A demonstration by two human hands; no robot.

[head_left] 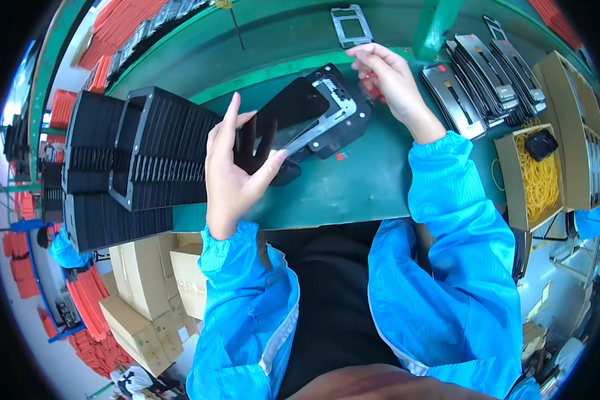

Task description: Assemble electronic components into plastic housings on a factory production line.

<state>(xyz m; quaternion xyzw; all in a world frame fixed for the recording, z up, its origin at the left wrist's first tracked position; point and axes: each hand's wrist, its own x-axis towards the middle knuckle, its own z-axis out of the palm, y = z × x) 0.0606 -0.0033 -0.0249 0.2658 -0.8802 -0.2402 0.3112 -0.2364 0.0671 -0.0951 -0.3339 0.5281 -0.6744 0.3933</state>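
On the green work table (380, 180), a silvery metal frame (333, 110) lies in a black fixture (357, 123) with round pale spots. A glossy black rectangular panel (293, 107) lies slantwise over the frame. My left hand (230, 167) grips the panel at its left end, thumb along the near edge and fingers toward the far edge. Beyond the fixture's right corner, my right hand (390, 80) is raised with its fingertips drawn together; what they hold, if anything, is too small to make out. Small red bits (373, 87) show just under those fingers.
Stacked black ribbed trays (160, 147) stand close on the left. Piles of flat metal frames (453, 97) lie at the right, beside a cardboard box of yellow cords (539, 177). A single frame (352, 27) lies at the back, near a green post (437, 30). Cartons (140, 280) stand below left.
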